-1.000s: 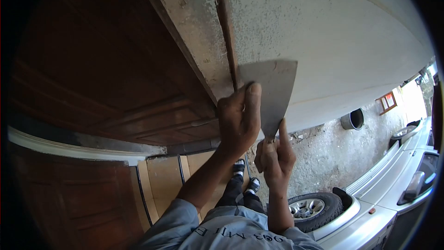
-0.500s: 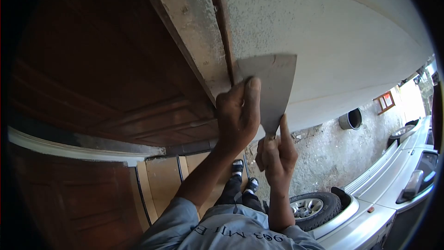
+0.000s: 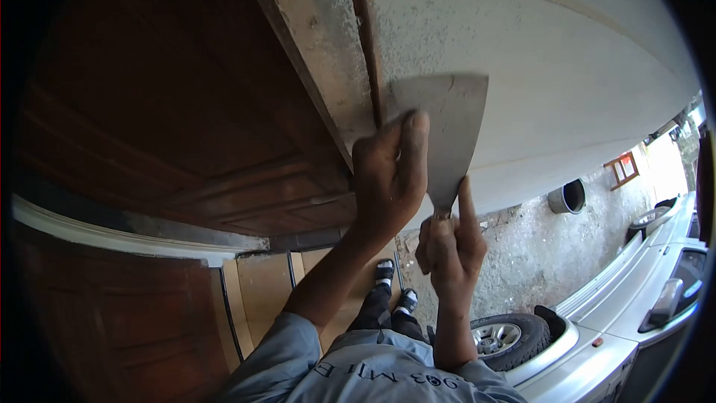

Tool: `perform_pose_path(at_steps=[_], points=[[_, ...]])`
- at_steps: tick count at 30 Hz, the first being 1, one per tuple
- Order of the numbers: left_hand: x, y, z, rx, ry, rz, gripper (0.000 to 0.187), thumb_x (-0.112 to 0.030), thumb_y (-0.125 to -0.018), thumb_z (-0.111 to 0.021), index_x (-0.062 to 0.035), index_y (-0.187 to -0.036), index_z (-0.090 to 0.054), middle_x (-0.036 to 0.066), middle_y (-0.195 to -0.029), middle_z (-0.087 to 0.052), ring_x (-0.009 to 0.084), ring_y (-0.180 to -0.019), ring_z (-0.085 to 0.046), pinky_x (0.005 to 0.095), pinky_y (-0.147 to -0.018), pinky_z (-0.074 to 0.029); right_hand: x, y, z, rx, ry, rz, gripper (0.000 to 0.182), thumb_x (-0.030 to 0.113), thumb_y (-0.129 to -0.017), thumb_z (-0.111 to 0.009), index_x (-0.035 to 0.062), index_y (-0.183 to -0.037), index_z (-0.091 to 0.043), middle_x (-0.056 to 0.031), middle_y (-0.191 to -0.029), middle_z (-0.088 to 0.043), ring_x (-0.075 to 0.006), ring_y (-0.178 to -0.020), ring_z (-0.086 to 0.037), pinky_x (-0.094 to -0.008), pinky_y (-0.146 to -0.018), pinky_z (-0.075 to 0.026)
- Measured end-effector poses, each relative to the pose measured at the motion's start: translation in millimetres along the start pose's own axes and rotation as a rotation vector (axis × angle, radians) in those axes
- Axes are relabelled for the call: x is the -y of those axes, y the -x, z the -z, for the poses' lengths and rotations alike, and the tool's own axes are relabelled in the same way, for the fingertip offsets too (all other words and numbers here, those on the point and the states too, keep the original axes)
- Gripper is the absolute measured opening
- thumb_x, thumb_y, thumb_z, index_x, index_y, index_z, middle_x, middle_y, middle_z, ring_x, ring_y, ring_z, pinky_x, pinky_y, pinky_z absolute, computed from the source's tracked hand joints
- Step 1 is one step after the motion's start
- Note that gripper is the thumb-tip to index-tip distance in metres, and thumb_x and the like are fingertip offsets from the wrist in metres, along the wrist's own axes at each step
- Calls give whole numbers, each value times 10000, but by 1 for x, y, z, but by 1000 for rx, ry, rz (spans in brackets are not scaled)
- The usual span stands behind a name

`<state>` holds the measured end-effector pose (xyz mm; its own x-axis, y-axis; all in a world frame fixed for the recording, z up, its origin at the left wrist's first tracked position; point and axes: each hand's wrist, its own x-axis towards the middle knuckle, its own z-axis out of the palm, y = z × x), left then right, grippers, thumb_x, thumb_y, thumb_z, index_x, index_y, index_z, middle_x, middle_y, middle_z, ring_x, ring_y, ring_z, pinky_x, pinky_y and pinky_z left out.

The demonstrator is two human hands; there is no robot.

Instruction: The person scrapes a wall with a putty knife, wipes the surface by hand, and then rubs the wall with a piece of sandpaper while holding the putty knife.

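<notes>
A wide putty knife (image 3: pixel 452 130) lies with its blade's broad edge against the whitish wall (image 3: pixel 537 52), just right of a dark vertical gap. My right hand (image 3: pixel 453 250) is closed around its handle, the index finger stretched along the blade's lower edge. My left hand (image 3: pixel 389 175) grips the left side of the blade, with the thumb upright along it and the other fingers curled, partly hidden. Above the blade, the wall surface is rough and speckled.
Left of the gap runs a worn door frame (image 3: pixel 317 37) beside a dark brown panelled door (image 3: pixel 164 82). Below are tiled steps (image 3: pixel 265 291) and my sandalled feet. To the right stand a silver vehicle (image 3: pixel 597 336), a dark bucket (image 3: pixel 568 196) and a small reddish wooden stool (image 3: pixel 622 170).
Both hands and the putty knife have slid a short way up the wall. The view has shifted slightly, so the wall and door frame appear further right.
</notes>
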<state>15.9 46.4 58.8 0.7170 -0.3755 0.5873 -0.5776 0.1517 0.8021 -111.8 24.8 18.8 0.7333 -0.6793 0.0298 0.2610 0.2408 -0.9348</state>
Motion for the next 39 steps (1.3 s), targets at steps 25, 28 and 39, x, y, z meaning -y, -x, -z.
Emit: perform_pose_path(at_steps=[25, 28, 39], points=[[18, 9, -7, -31, -77, -61, 337, -171, -922, -451, 8, -641, -500, 60, -433, -395, 86, -392, -401, 286, -383, -281, -22, -6, 13, 51, -37, 22, 528, 71, -887, -459, -3, -1371, -261, 20, -662, -486, -11, -518, -406, -159, -452, -335], [12, 4, -4, -11, -27, -22, 330, -163, -919, -455, 9, -641, -495, 77, -435, -395, 101, -386, -420, 288, -382, -282, -7, -13, 8, 55, -15, 50, 529, 82, -888, -472, 1, -1369, -270, 13, -673, -493, -12, -527, -415, -161, -455, -338], [15, 15, -5, -8, -48, 27, 331, -157, -922, -445, 5, -636, -478, 69, -446, -399, 95, -395, -413, 285, -385, -284, -23, 3, 18, 36, -45, -38, 523, 63, -875, -477, -19, -1355, -289, 14, -679, -503, -19, -533, -413, -161, -480, -354]])
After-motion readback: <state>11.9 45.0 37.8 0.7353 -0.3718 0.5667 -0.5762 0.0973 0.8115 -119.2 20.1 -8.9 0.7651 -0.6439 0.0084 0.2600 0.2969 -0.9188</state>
